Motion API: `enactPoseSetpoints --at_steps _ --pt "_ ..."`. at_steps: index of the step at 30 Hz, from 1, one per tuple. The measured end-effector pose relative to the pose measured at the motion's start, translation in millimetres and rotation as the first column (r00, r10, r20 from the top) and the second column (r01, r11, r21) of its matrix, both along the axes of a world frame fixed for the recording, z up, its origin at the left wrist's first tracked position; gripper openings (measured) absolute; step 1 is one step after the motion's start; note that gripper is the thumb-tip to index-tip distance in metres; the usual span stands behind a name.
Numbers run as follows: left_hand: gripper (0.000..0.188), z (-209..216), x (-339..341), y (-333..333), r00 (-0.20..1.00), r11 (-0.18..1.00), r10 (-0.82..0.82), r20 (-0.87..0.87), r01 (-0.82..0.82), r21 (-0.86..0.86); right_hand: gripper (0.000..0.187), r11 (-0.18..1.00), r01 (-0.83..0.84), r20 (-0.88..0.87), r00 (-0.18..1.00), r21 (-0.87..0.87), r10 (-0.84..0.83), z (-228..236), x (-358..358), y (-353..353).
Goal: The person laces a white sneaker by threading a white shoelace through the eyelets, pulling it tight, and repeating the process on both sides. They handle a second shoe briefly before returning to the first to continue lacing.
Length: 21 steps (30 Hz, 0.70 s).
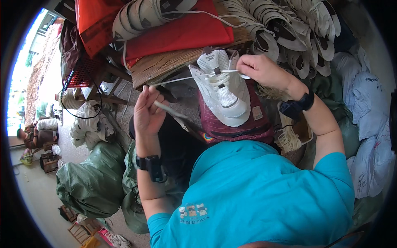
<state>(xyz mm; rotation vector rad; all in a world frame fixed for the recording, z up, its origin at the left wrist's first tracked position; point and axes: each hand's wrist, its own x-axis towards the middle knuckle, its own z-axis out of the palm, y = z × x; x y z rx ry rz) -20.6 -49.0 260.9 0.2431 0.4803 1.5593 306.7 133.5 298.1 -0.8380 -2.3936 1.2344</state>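
A white sneaker upper [226,97] without a visible sole rests on a maroon striped cushion or bag [225,130], its toe toward me. White lace [178,79] runs through its upper eyelets. My left hand [149,108] pinches one lace end, stretched taut to the left of the shoe, with a loose tail hanging from the fingers. Close to the shoe's right collar, my right hand [262,71] is closed on the lace at the other side. Both wrists wear dark strapped devices.
Stacked shoe uppers [285,29] lie on the wooden table [165,64], beside red cloth [178,37]. A box with a bundle of laces [289,138] stands right of the cushion. Green sacks [93,177] lie left, pale sacks [370,124] right. Another person [31,136] sits far left.
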Motion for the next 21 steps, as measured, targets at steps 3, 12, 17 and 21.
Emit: enactPoseSetpoints --at_steps 3,12,17,21 --pt "0.033 21.8 28.9 21.9 0.980 0.994 0.107 -0.170 -0.112 -0.020 0.013 0.994 -0.033 0.065 0.997 -0.108 0.040 22.4 -4.4 -9.7" --pt "0.014 5.3 11.6 38.4 -0.837 0.925 0.078 -0.541 -0.142 0.353 0.015 0.921 0.035 -0.130 0.987 -0.388 -0.093 -7.1 -9.7 27.4" --pt "0.018 -6.3 5.9 21.2 -0.520 0.960 -0.021 -0.854 -0.248 0.128 0.015 0.968 0.069 -0.018 0.997 -0.243 -0.075 -4.5 4.2 26.2" --pt "0.019 -12.5 -17.7 14.4 0.450 0.956 0.054 -0.891 -0.282 -0.085 0.017 0.832 0.201 -0.093 0.979 0.518 -0.179 7.7 8.8 7.5"
